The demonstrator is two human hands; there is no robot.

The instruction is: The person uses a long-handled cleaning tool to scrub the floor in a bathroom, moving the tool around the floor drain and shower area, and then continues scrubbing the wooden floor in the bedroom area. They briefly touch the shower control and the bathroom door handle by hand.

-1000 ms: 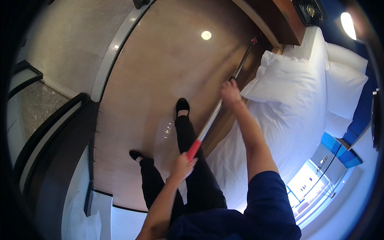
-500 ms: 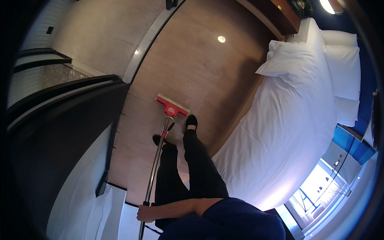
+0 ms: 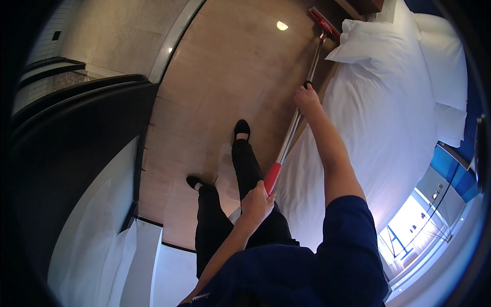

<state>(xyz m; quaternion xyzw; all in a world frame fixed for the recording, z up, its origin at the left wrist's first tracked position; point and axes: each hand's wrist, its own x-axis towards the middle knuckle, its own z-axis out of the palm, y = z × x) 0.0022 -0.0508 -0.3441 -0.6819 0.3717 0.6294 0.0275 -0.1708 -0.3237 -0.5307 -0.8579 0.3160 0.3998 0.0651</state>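
The right arm reaches out nearly straight from the dark blue sleeve, and the right hand [image 3: 307, 99] wraps the metal shaft of the mop [image 3: 294, 128] about midway along its length. Its fingers curl round the pole, pressed together, with the knuckles facing up. The left arm is bent at the elbow and held close to the body; the left hand [image 3: 257, 202] clamps the red grip [image 3: 272, 177] at the near end of the pole, fingers closed tight around it and the thumb over the top.

The pole runs from the left hand up and away through the right hand to the red mop head [image 3: 323, 21], which lies flat on the wooden floor [image 3: 225, 92] at the far end, just beside the corner of the bed [image 3: 388, 117]. The shaft follows the edge of the bed closely, near the hanging white sheet.

Two legs in black trousers with black shoes [image 3: 242, 128] stand on the floor left of the pole. Beyond them the floor lies open toward a pale strip [image 3: 174, 43] along the wall. A dark cabinet [image 3: 82, 133] closes the left side. White pillows [image 3: 440, 56] sit at the head of the bed, on the right.
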